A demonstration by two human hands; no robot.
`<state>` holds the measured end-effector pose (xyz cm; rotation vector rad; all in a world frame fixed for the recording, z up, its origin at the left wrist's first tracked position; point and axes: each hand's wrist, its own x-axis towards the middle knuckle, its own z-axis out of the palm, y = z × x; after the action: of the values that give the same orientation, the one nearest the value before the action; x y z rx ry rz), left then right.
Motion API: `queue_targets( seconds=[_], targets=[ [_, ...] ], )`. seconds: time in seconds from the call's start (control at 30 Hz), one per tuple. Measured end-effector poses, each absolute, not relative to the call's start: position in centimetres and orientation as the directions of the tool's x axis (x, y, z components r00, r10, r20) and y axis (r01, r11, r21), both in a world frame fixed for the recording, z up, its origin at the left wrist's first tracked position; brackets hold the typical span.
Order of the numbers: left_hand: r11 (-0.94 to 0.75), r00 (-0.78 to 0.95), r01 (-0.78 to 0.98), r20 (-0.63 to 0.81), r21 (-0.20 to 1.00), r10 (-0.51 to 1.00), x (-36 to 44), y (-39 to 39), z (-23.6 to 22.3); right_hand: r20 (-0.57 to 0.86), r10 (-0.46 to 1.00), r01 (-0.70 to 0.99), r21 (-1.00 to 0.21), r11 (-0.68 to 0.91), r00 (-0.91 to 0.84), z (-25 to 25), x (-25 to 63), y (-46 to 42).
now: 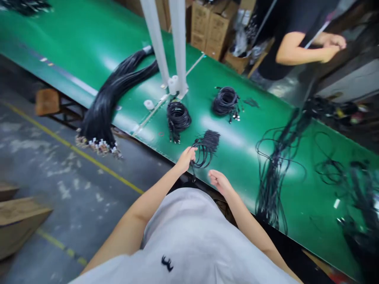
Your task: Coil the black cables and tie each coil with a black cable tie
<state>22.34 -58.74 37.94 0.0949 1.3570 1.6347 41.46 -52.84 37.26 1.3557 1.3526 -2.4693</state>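
Note:
My left hand (186, 158) is closed around one side of a coiled black cable (202, 158), whose loops hang to the right of the fingers. Just behind that coil, a pile of short black ties (211, 140) lies on the green table. My right hand (218, 180) is curled in the air near the table's front edge, apart from the coil. Its fingertips are blurred, and whether something small is pinched there is hidden. A bundle of coiled cables (178, 116) rests beyond my left hand, and a second coiled bundle (225, 101) sits farther back.
A long bundle of black cables (109, 94) hangs over the table's front edge at left. Loose cables (274, 173) sprawl at right. White posts (178, 47) rise from the green table (237, 146). Across it stands a person (296, 49) near cardboard boxes (210, 29).

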Motion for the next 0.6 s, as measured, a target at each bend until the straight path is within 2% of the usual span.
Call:
queue_targets(
  seconds=[0.1,0.23,0.3,0.37,0.47,0.53,0.6],
  targets=[
    [-0.008,-0.585,-0.630,-0.467,0.777,0.663,17.4,-55.8,38.6,-0.725,0.439,0.321,-0.651,-0.688,-0.531,36.2,44.1,-53.0],
    [-0.307,-0.647,-0.669,-0.325,0.677,0.690,10.1,-50.6,39.0,-0.756,0.541,0.220,-0.636,-0.740,-0.368,35.0,46.5,-54.8],
    [-0.347,-0.680,-0.649,-0.312,0.676,0.664,6.9,-48.3,38.5,-0.765,0.569,0.180,-0.632,-0.754,-0.300,34.6,46.8,-56.3],
    [-0.258,-0.733,-0.588,-0.370,0.767,0.571,4.2,-46.9,37.3,-0.773,0.581,0.153,-0.626,-0.765,-0.256,34.3,46.6,-58.1],
    [-0.041,-0.796,-0.473,-0.407,0.880,0.449,1.4,-47.1,35.4,-0.787,0.576,0.129,-0.609,-0.783,-0.221,33.8,45.7,-61.3],
    [0.085,-0.789,-0.387,-0.378,0.918,0.485,0.4,-48.5,34.8,-0.803,0.562,0.117,-0.589,-0.800,-0.199,33.4,44.9,-63.8],
    [0.220,-0.733,-0.236,-0.322,0.946,0.599,0.4,-49.6,35.0,-0.827,0.537,0.106,-0.556,-0.824,-0.166,32.9,44.1,-66.4]
  ],
)
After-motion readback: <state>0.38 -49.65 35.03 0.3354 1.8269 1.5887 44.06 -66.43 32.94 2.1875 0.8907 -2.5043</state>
